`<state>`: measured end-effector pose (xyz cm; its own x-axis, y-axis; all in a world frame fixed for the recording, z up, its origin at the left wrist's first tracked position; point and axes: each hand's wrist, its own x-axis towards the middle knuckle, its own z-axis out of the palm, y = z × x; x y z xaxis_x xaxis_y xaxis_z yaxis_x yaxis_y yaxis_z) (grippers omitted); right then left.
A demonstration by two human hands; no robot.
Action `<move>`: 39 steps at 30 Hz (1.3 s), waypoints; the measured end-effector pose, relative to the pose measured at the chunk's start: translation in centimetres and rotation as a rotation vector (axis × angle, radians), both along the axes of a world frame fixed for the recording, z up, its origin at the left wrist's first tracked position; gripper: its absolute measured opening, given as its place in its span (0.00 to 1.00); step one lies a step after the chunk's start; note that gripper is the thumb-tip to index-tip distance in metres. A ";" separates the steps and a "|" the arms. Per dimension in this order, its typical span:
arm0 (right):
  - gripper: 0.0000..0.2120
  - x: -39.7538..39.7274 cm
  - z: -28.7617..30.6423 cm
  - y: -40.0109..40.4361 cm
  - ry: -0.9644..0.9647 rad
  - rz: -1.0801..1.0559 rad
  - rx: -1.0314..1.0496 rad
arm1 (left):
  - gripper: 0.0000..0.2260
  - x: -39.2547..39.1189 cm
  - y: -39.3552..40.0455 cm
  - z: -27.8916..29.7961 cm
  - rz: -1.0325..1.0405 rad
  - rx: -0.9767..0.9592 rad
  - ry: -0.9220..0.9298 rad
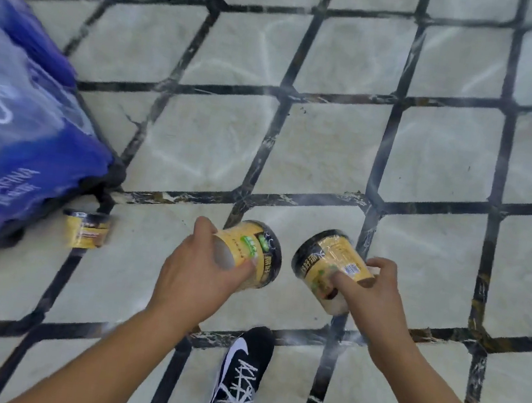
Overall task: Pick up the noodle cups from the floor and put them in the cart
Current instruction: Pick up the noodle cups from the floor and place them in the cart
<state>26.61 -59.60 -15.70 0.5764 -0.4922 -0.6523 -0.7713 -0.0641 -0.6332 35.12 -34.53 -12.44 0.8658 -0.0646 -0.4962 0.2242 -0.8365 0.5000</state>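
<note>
Hands: left hand (pixel 197 268) grips one noodle cup (pixel 251 254), right hand (pixel 369 292) another (pixel 326 269), both tipped sideways, lifted clear of the floor (pixel 313 160) for carrying; third cup (pixel 87 229) stands beside the blue cart (pixel 22 124), awaiting pickup.

I see both bare forearms reaching forward and down from the bottom edge, converging slightly; my left hand (pixel 196 269) has its back towards me, thumb on the near side and fingers curled over the far side of a noodle cup (pixel 251 254), which it grips tilted; my right hand (pixel 371 291) holds a second cup (pixel 326 269) from above, index finger stretched along its side, thumb on the far edge; one foot in a black shoe (pixel 242 371) stands between the arms.
</note>
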 end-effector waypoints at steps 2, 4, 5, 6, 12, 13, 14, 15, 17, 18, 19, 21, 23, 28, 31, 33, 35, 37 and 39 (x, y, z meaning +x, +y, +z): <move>0.39 -0.1 4.4 4.7 -0.132 -0.014 0.113 | 0.28 -2.3 4.1 4.6 0.197 -0.138 -0.020; 0.45 -1.2 8.6 10.1 -0.186 0.009 0.226 | 0.28 -5.3 8.7 8.5 0.357 -0.273 -0.012; 0.45 -2.2 10.7 12.8 -0.195 0.013 0.278 | 0.29 -7.3 11.0 10.7 0.422 -0.338 -0.003; 0.43 -3.2 12.8 15.4 -0.215 0.023 0.335 | 0.29 -9.1 13.3 12.7 0.479 -0.403 0.000; 0.53 -8.8 23.1 29.6 -0.117 0.258 0.562 | 0.31 -19.4 28.7 23.3 0.717 -0.489 -0.085; 0.52 -9.3 24.3 32.2 -0.114 0.311 0.585 | 0.31 -20.9 31.6 24.6 0.752 -0.485 -0.117; 0.52 -9.8 25.4 35.0 -0.119 0.376 0.610 | 0.31 -22.3 34.5 25.9 0.783 -0.476 -0.140; 0.52 -10.2 26.4 37.9 -0.122 0.447 0.624 | 0.31 -23.7 37.4 27.3 0.810 -0.477 -0.163; 0.53 -10.6 28.5 44.2 -0.132 0.605 0.648 | 0.30 -26.5 43.7 29.7 0.844 -0.472 -0.220; 0.55 -10.7 29.6 47.4 -0.143 0.686 0.674 | 0.30 -27.8 47.0 31.0 0.849 -0.454 -0.253; 0.55 -10.9 30.8 50.8 -0.158 0.768 0.685 | 0.31 -29.1 50.3 32.0 0.847 -0.425 -0.276; 0.51 -11.5 32.8 57.5 -0.213 0.928 0.674 | 0.32 -31.7 56.9 34.3 0.816 -0.358 -0.294; 0.48 -12.3 34.8 64.3 -0.285 1.065 0.654 | 0.31 -34.2 63.1 37.0 0.761 -0.327 -0.293; 0.47 -16.4 38.9 82.5 -0.463 1.257 0.644 | 0.34 -41.9 78.5 43.7 0.630 -0.078 -0.301; 0.51 -19.4 42.0 92.5 -0.561 1.443 0.653 | 0.48 -46.4 86.2 46.6 0.471 0.178 -0.246; 0.54 -21.3 43.4 98.2 -0.624 1.558 0.630 | 0.51 -49.2 90.1 47.5 0.409 0.241 -0.225; 0.51 -23.1 44.2 102.9 -0.687 1.597 0.618 | 0.48 -52.0 93.7 47.8 0.447 0.257 -0.272; 0.46 -24.8 44.3 106.3 -0.741 1.572 0.586 | 0.41 -54.7 96.6 47.6 0.595 0.240 -0.364; 0.45 -26.1 43.4 108.5 -0.798 1.486 0.492 | 0.35 -56.5 98.7 46.6 0.808 0.180 -0.463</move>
<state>0.54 48.88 27.69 0.5383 0.8394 0.0753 0.2387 -0.0661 -0.9689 -21.41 64.14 34.19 0.7285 0.6841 -0.0365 0.5807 -0.5884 0.5626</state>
